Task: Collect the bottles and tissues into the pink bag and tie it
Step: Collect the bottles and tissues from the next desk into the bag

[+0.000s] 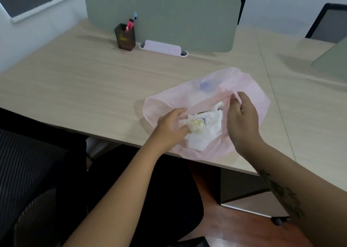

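Pen holder [125,37] beside white tray [163,48]

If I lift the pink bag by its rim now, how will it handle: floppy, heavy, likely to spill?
Likely floppy: the pink bag is thin, wrinkled film, bunched where the right hand pinches its rim. Probably light, since it mostly holds crumpled tissues. The bottle seen through the film may roll and shift the load.
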{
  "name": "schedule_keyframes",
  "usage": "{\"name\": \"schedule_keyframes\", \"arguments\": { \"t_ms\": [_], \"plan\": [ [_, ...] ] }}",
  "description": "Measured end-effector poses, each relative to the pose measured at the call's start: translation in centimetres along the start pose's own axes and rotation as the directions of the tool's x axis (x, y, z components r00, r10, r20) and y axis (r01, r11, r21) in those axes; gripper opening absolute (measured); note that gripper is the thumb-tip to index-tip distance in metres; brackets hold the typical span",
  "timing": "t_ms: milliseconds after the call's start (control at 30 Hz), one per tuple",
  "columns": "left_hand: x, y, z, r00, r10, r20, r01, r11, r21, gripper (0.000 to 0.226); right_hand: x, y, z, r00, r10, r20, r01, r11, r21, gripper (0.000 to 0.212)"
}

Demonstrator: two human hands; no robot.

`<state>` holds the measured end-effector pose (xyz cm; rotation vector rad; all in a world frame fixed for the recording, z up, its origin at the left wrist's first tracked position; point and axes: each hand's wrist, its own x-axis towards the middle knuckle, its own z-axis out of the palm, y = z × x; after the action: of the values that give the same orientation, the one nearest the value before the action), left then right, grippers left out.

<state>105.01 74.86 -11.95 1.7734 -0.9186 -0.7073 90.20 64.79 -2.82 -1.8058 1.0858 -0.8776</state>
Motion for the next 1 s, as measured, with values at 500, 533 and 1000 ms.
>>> {"name": "schedule_keyframes", "arguments": {
  "t_ms": [500, 533, 1000],
  "plan": [
    [-13.1, -9.8, -9.8, 0.842, -0.144, -0.521, 0.467, 0.679, 0.567, 0.047, 1.4, 1.6, -1.7, 0.999, -0.013, -0.049, 0.01, 0.997, -0.078, 0.024],
    [-13.8, -8.2, -11.4, 0.842, -0.105, -0.53, 0.466, 0.638, 0.613, 0.05, 1.3, 1.4, -1.9, 0.999, -0.024, -0.027, 0.022, 0.996, -0.082, 0.025],
    [-31.8, 2.2, -25.3, 0.542, -0.473, -0.694, 0.839, 0.343, 0.422, 0.114, 0.6, -0.6, -1.7, 0.964, -0.095, 0.25, 0.11, 0.993, -0.046, 0.032]
  ]
}}
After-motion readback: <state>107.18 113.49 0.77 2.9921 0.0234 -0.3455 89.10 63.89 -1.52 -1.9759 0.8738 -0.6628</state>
